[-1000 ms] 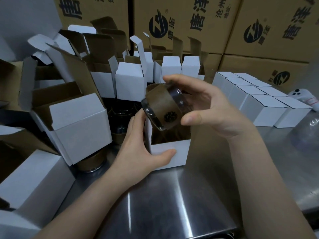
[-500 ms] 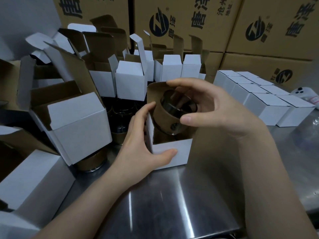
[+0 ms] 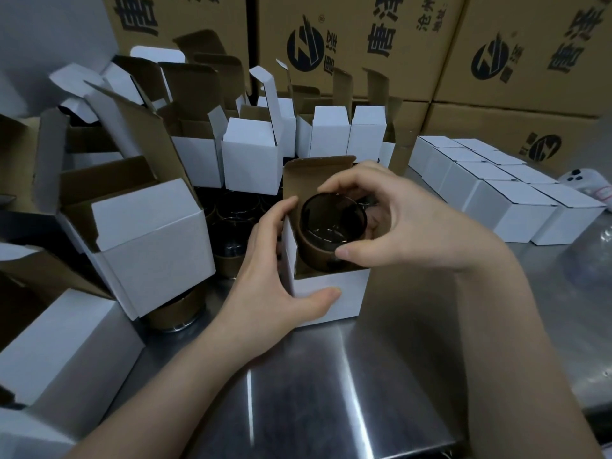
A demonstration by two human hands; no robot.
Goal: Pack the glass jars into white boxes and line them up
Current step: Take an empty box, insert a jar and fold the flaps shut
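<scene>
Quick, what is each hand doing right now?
The left hand grips the open white box.
The right hand holds the glass jar, partly inside that box.

A dark, smoky glass jar [image 3: 332, 226] with a tan band sits mouth-up, slightly tilted and half sunk into an open white box [image 3: 331, 294] on the bench [image 3: 331, 376]. More jars [image 3: 231, 220] stand just left of it among open boxes [image 3: 251, 157]. Closed boxes [image 3: 516, 207] are lined up in rows on the right.

Glossy dark glass jar [image 3: 332, 226]; matt white card box [image 3: 331, 293]; shiny steel tbl [image 3: 331, 392].
</scene>
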